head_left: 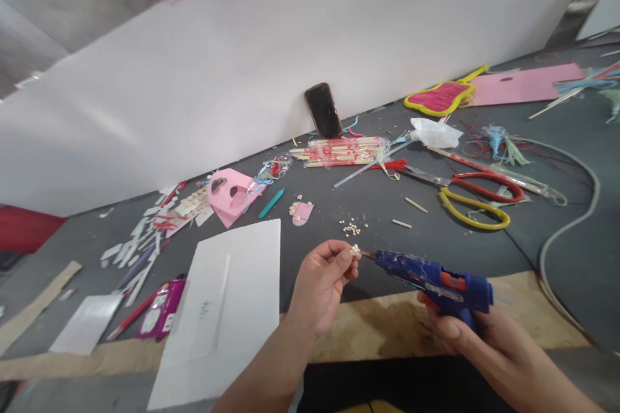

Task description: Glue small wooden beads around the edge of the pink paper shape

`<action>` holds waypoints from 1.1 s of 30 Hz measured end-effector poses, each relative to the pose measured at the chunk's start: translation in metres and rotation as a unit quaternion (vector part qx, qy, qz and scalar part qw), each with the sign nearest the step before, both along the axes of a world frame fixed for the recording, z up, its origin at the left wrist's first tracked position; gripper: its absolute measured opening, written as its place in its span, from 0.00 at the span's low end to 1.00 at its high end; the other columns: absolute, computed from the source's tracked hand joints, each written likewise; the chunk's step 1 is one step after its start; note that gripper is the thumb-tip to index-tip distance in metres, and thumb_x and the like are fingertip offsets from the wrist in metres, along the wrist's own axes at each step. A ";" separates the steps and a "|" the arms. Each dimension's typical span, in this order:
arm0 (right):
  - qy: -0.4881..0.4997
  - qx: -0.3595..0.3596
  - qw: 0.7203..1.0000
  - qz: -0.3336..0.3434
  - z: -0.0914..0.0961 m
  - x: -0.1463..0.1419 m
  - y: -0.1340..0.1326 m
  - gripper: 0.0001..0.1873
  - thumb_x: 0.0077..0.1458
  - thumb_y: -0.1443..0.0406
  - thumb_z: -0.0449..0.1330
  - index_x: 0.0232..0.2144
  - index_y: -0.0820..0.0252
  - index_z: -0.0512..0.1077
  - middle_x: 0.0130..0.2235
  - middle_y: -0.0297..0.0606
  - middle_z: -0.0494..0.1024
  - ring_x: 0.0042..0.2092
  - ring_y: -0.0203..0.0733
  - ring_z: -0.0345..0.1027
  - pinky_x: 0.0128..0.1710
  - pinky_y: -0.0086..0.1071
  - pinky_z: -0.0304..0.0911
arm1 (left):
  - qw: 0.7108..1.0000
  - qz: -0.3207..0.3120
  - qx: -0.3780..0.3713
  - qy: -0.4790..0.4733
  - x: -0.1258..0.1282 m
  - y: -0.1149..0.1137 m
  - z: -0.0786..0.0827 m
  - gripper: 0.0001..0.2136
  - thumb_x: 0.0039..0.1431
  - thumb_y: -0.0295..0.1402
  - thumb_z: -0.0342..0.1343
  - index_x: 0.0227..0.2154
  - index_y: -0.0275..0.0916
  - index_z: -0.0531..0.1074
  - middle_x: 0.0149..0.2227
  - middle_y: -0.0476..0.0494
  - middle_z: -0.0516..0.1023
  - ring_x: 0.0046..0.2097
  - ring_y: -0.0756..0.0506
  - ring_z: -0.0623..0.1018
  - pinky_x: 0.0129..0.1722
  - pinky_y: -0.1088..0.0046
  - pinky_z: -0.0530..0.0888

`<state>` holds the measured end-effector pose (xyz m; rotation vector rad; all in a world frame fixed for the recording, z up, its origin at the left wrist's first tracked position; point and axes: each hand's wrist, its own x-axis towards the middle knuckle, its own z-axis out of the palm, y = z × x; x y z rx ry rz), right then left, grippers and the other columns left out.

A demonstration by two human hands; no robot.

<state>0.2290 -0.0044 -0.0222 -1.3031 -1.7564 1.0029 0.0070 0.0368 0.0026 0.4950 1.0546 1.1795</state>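
My left hand (325,284) pinches a small cluster of pale beads (356,250) between thumb and fingers. Wrapped round the handle of a blue hot glue gun (431,279) is my right hand (477,332). The gun's metal nozzle (368,255) points left and reaches the cluster; whether it touches I cannot tell. Just beyond my left hand lies a scatter of loose pale beads (351,228). Farther back to the left, a pink heart-shaped piece (303,213) has similar beads along one side.
Scissors (479,197) with red and yellow handles lie at right, near a grey cord (593,187). A phone (322,110) leans on the white partition behind wrapped sticks (339,151). White board (242,284), teal pen (271,203) and pink cutout (231,193) are at left.
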 end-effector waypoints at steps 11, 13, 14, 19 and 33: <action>-0.367 0.182 0.904 -0.123 -0.009 0.045 0.062 0.31 0.60 0.46 0.44 0.52 0.63 0.66 0.39 0.54 0.77 0.39 0.58 0.72 0.32 0.43 0.65 | 1.000 -0.004 -0.002 -0.019 -0.002 -0.003 0.002 0.08 0.48 0.32 0.66 0.27 0.35 0.74 0.27 0.48 0.76 0.28 0.54 0.72 0.32 0.78 0.71; -0.379 0.193 0.898 -0.110 -0.008 0.048 0.067 0.31 0.61 0.47 0.43 0.52 0.63 0.68 0.39 0.54 0.75 0.43 0.60 0.69 0.41 0.50 0.63 | 0.999 -0.008 -0.003 -0.031 0.000 -0.005 0.002 0.07 0.48 0.32 0.66 0.27 0.35 0.74 0.27 0.47 0.76 0.28 0.54 0.72 0.32 0.78 0.70; -0.373 0.210 0.896 -0.119 -0.005 0.046 0.067 0.30 0.61 0.47 0.43 0.51 0.62 0.69 0.40 0.54 0.74 0.44 0.61 0.67 0.44 0.53 0.61 | 0.999 -0.009 -0.006 -0.037 0.001 -0.006 0.002 0.08 0.48 0.31 0.66 0.27 0.35 0.74 0.27 0.47 0.76 0.28 0.54 0.72 0.32 0.78 0.70; -0.223 0.288 0.922 -0.132 0.018 0.009 0.047 0.17 0.59 0.58 0.55 0.49 0.56 0.69 0.44 0.47 0.72 0.47 0.52 0.66 0.47 0.45 0.64 | 0.998 -0.015 -0.025 -0.062 0.011 -0.011 0.007 0.08 0.45 0.31 0.68 0.26 0.35 0.74 0.26 0.48 0.76 0.27 0.54 0.71 0.30 0.79 0.69; 0.075 0.103 0.992 0.023 0.016 -0.053 0.032 0.07 0.57 0.67 0.58 0.39 0.54 0.71 0.36 0.35 0.75 0.37 0.36 0.70 0.37 0.29 0.68 | 0.994 -0.036 -0.011 -0.105 0.023 -0.022 0.006 0.07 0.48 0.30 0.67 0.25 0.34 0.74 0.26 0.48 0.75 0.29 0.53 0.72 0.34 0.77 0.69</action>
